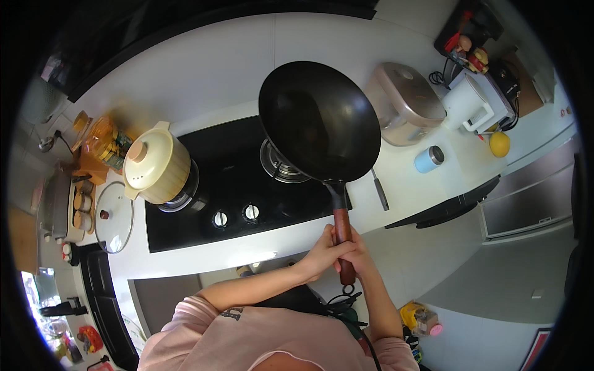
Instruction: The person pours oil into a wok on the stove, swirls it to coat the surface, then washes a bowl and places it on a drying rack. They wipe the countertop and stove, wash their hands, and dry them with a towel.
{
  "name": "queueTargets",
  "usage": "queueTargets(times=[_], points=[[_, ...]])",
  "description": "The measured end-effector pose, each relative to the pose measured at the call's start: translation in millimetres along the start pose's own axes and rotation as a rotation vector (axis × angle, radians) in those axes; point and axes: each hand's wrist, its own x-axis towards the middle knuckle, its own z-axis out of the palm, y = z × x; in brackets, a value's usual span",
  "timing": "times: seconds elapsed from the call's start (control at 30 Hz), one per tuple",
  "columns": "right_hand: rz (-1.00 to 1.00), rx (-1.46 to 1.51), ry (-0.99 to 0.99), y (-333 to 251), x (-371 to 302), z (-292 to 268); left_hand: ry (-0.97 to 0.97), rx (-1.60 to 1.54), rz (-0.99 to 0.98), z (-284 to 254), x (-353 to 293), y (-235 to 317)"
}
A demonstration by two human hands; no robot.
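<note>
Both hands grip one handle: the left hand (326, 247) and the right hand (357, 255) are wrapped together around the reddish-brown wooden handle of a large, round, black metal wok (318, 120), fingers closed tight on the wood and the two hands touching each other. The wok is held up off the black glass gas hob (238, 185), above the right-hand burner (279, 166), whose ring shows uncovered below the pan's near edge. So the lifting looks done, while setting the pan down anywhere is not yet done.

The wok's bowl is deep and dark, with a dull sheen; a faint brownish patch lies low in it, but whether that is food, oil or a reflection I cannot tell. Its handle runs from a black metal neck into the wooden grip, and a small hanging loop shows at the end below the hands.

On the left burner stands a cream-coloured ribbed ceramic pot with a knobbed lid (156, 166), well apart from the wok. A round glass lid (114, 217) lies on the white counter (204, 80) left of the hob, and a beige rice cooker (405, 102) sits just beside the wok's right rim.
</note>
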Motion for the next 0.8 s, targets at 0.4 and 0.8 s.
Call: queueTargets(times=[0.4, 0.8], points=[[0.368, -0.09, -0.1, -152, 1, 22, -0.342, -0.562, -0.053, 43, 8, 71], [0.319, -0.591, -0.049, -186, -7, 75, -0.392, -0.727, 0.145, 43, -4, 67]])
